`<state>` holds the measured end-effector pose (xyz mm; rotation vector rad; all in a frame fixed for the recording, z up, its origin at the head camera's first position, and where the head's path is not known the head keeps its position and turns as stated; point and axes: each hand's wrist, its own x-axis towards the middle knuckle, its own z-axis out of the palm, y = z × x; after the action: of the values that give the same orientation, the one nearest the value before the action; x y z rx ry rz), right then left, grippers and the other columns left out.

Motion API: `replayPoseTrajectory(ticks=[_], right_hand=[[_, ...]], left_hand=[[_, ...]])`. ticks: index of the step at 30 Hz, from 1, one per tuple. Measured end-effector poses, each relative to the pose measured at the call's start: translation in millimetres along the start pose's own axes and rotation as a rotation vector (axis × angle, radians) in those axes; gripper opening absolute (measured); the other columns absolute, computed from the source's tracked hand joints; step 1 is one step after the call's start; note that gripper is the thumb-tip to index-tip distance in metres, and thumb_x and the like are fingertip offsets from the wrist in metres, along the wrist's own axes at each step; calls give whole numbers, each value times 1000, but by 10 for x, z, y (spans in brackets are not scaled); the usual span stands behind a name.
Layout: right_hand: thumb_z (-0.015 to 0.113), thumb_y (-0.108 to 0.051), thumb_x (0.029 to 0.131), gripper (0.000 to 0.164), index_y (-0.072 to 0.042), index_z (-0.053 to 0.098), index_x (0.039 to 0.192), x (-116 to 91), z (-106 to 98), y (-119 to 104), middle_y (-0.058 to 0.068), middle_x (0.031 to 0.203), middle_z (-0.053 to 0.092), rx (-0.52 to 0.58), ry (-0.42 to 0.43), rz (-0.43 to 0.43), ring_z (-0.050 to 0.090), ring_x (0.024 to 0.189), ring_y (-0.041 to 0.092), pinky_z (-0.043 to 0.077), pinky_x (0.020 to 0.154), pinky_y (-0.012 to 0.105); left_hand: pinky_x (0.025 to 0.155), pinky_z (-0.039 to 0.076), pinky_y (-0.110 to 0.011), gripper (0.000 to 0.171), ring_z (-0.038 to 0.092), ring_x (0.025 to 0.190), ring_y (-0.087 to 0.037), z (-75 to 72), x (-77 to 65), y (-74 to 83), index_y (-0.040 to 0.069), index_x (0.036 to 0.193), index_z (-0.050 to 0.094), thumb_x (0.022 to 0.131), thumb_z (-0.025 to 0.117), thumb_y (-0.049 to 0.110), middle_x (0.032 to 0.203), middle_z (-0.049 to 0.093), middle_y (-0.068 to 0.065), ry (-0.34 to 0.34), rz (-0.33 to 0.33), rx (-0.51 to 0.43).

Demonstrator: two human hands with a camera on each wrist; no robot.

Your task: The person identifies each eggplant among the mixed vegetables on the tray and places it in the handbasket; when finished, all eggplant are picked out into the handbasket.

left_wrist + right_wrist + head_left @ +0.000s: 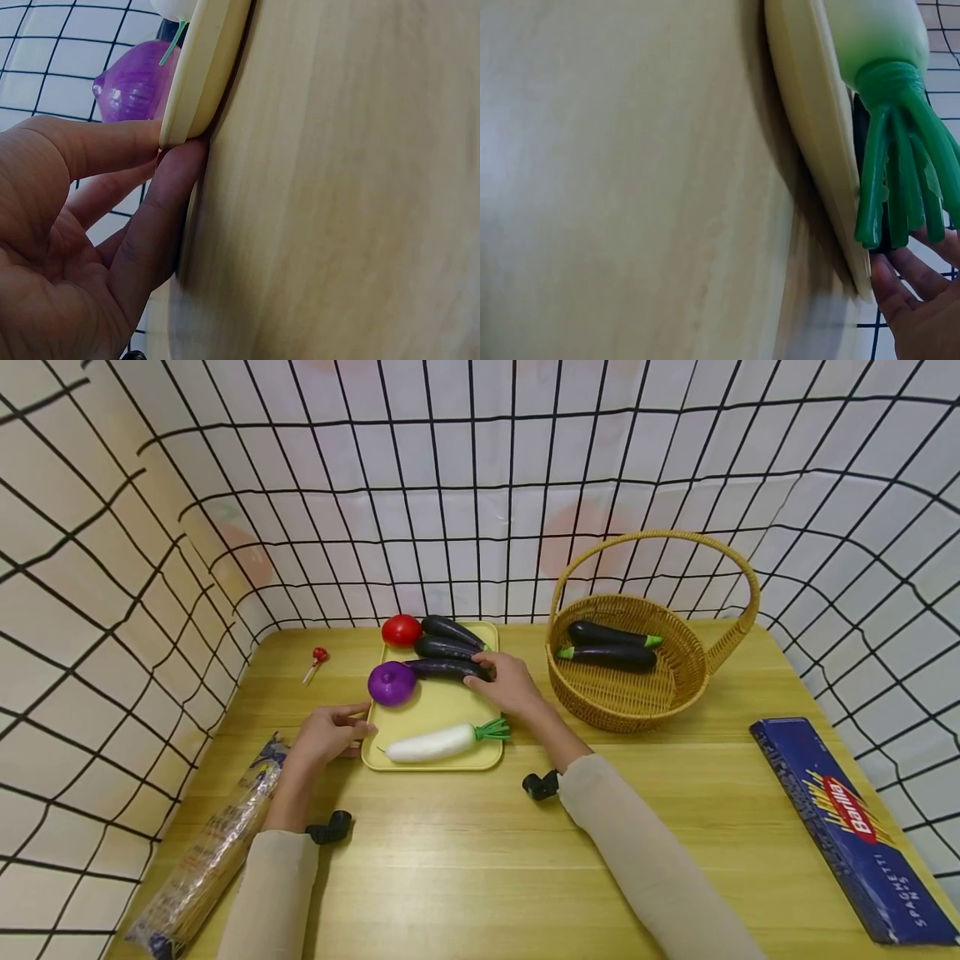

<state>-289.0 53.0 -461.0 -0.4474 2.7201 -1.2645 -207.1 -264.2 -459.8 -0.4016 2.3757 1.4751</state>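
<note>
My left hand is at the left rim of a yellow tray, pinching that edge between thumb and fingers; the left wrist view shows the grip close up. On the tray's right side, my right hand pinches the end of the nearest dark eggplant. Two more eggplants lie behind it. A red tomato sits at the back left corner, with a purple onion in front of it. Along the tray's front lies a white radish, its green leaves partly covering the right fingers in the right wrist view.
A wicker basket with a tall handle stands at the right, holding two eggplants. A blue spaghetti box lies far right, a clear pasta packet at left. A red lollipop lies back left. Black wire grid surrounds the table.
</note>
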Motion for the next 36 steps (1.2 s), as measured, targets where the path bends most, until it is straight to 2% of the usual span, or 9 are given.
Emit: replayPoseTrajectory(ticks=[3, 10, 21, 31, 36], right_hand=[[71, -35, 98, 51, -12, 61, 143, 10, 21, -12, 13, 135, 65, -24, 14, 9, 61, 116, 28, 52, 101, 45], [73, -31, 97, 49, -13, 63, 141, 26, 76, -14, 11, 144, 63, -103, 7, 7, 57, 134, 31, 46, 115, 47], [69, -25, 100, 47, -12, 61, 144, 5, 74, -27, 10, 150, 57, -78, 27, 33, 46, 145, 33, 39, 122, 48], [68, -23, 100, 48, -10, 59, 145, -111, -41, -47, 11, 150, 58, -56, 56, 51, 47, 144, 33, 39, 122, 48], [68, -23, 100, 47, -8, 60, 144, -189, -160, -66, 12, 145, 61, -57, 77, 40, 53, 138, 31, 46, 116, 47]], left_hand=[[78, 64, -29, 61, 67, 105, -20, -9, -6, 1, 18, 150, 55, 94, 78, 20, 126, 68, -15, 1, 7, -1], [77, 65, -29, 59, 69, 100, -18, -6, -10, -11, 18, 149, 56, 94, 77, 18, 125, 70, -16, 6, 7, 8], [76, 64, -28, 59, 68, 100, -19, 3, -19, 18, 16, 149, 56, 94, 77, 18, 126, 70, -17, 12, 8, 17], [76, 65, -30, 60, 69, 96, -18, 15, -4, -3, 19, 151, 55, 95, 76, 16, 120, 69, -15, 8, 18, 15], [76, 65, -30, 61, 69, 99, -20, 12, -7, 4, 18, 152, 53, 95, 76, 18, 125, 68, -18, 5, 31, 23]])
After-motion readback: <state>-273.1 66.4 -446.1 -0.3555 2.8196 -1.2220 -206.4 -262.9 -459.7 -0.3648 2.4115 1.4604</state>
